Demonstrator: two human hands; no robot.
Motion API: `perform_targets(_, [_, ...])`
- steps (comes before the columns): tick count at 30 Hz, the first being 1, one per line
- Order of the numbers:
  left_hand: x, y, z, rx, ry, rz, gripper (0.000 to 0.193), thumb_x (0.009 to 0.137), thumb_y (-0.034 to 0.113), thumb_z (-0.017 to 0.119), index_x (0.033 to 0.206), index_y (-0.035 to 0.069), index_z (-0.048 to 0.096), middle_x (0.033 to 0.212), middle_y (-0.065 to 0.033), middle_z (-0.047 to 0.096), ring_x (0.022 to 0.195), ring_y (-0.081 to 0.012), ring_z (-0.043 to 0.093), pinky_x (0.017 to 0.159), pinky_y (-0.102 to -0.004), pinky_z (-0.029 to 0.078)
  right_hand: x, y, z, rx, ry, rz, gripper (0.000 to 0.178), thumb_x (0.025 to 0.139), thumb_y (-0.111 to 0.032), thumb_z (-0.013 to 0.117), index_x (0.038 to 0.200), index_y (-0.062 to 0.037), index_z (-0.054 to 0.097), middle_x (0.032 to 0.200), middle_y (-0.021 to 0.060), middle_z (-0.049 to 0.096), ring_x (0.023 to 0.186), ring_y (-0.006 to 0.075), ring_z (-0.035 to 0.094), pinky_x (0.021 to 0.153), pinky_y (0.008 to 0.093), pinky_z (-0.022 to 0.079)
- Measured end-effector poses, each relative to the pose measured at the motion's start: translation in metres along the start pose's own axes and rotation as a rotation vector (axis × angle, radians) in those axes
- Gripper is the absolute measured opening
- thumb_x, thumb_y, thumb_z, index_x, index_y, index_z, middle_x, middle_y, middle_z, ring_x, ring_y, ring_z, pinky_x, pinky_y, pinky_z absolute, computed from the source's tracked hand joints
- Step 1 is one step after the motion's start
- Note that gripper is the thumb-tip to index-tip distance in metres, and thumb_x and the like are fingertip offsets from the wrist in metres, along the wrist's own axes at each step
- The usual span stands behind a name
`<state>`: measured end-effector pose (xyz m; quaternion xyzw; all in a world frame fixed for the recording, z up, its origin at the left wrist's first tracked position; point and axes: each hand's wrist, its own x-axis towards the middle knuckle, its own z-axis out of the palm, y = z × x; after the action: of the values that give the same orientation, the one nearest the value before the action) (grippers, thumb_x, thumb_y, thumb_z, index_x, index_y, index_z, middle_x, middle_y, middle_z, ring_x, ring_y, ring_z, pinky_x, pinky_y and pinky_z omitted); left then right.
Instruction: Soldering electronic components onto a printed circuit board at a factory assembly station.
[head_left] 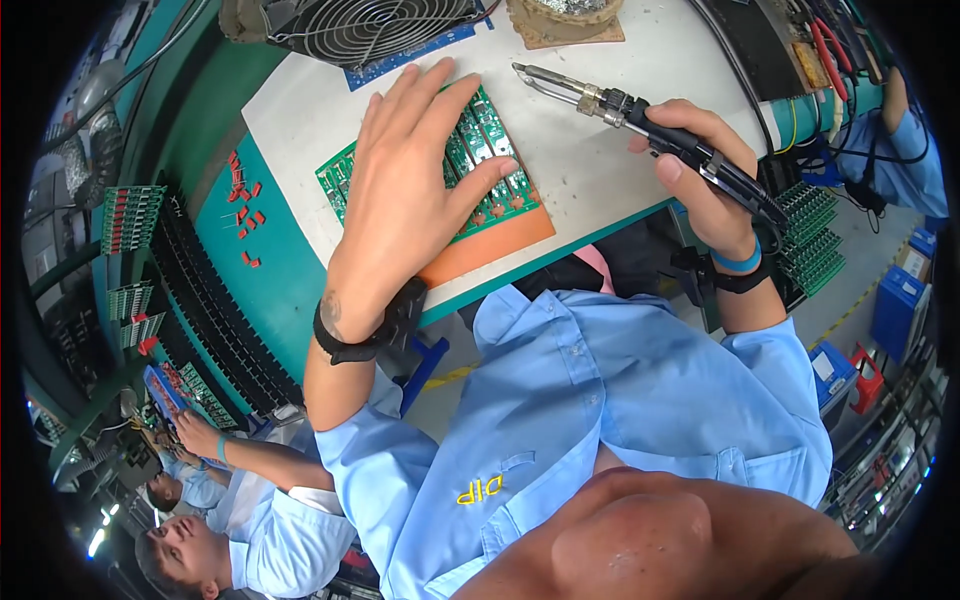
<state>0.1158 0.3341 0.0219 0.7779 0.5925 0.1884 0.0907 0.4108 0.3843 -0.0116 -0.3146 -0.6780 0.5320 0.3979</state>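
Your chin (640,530) is nearest, beyond it your blue shirt (540,390) with yellow letters (484,490). Red parts (252,218) dot the worktop (285,262) at left. Your left hand (408,165), fingers spread, lies over the green, silver-flecked board (490,138) near the front edge; bare white sheet (600,175) separates it from the iron (630,112) your right hand (710,205) grips.

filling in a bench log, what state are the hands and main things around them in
circuit board: lying flat, partly covered
orange sheet: partly under the circuit board
soldering iron: held slanted, tip off the circuit board; heat can't tell
left hand: fingers spread, over the circuit board
right hand: closed around the soldering iron
red components: scattered loose
fan: whether running, can't tell
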Motion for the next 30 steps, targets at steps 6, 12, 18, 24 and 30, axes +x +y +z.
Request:
perform_targets(6, [0.001, -0.009, 0.011, -0.09, -0.015, -0.048, 0.064, 0.08, 0.025, 0.088, 0.136, 0.004, 0.066, 0.146, -0.0204, 0.061, 0.14, -0.0411, 0.053, 0.116, -0.05, 0.041, 0.008, 0.009, -0.002, 0.002, -0.057, 0.003, 0.041, 0.086, -0.005, 0.075, 0.125, 0.0052, 0.065, 0.106, 0.0158, 0.069, 0.101, 0.0236, 0.068, 0.089, 0.0337, 0.052])
perform_targets(12, [-0.003, -0.016, 0.013, -0.071, -0.006, -0.062, 0.063, 0.08, 0.024, 0.088, 0.136, 0.004, 0.066, 0.147, -0.0182, 0.061, 0.141, -0.0386, 0.053, 0.116, -0.0469, 0.044, 0.011, 0.02, -0.001, -0.056, -0.175, -0.092, 0.043, 0.083, -0.005, 0.08, 0.122, 0.0055, 0.065, 0.1, 0.0158, 0.069, 0.092, 0.0234, 0.065, 0.083, 0.0341, 0.051])
perform_targets(18, [-0.007, -0.023, 0.017, -0.076, 0.005, -0.062, 0.063, 0.08, 0.024, 0.088, 0.136, 0.005, 0.066, 0.146, -0.017, 0.062, 0.141, -0.0379, 0.053, 0.116, -0.0473, 0.044, 0.013, 0.03, 0.003, -0.066, -0.211, -0.118, 0.043, 0.084, -0.007, 0.081, 0.121, 0.0058, 0.065, 0.096, 0.0162, 0.069, 0.088, 0.0235, 0.063, 0.079, 0.0344, 0.05])
perform_targets(24, [-0.01, -0.028, 0.02, -0.074, 0.012, -0.047, 0.063, 0.08, 0.024, 0.088, 0.136, 0.005, 0.066, 0.146, -0.0168, 0.062, 0.141, -0.0379, 0.053, 0.116, -0.0475, 0.044, 0.014, 0.031, 0.009, -0.08, -0.201, -0.088, 0.042, 0.084, -0.009, 0.082, 0.12, 0.0058, 0.067, 0.096, 0.0161, 0.069, 0.089, 0.0236, 0.064, 0.08, 0.0342, 0.051])
perform_targets(30, [-0.013, -0.031, 0.02, -0.076, 0.019, -0.045, 0.063, 0.08, 0.023, 0.088, 0.136, 0.005, 0.066, 0.146, -0.0166, 0.062, 0.141, -0.0376, 0.052, 0.115, -0.0476, 0.044, 0.015, 0.029, 0.013, -0.069, -0.199, -0.059, 0.043, 0.083, -0.01, 0.082, 0.12, 0.0059, 0.067, 0.096, 0.0159, 0.069, 0.089, 0.0234, 0.065, 0.08, 0.0333, 0.051])
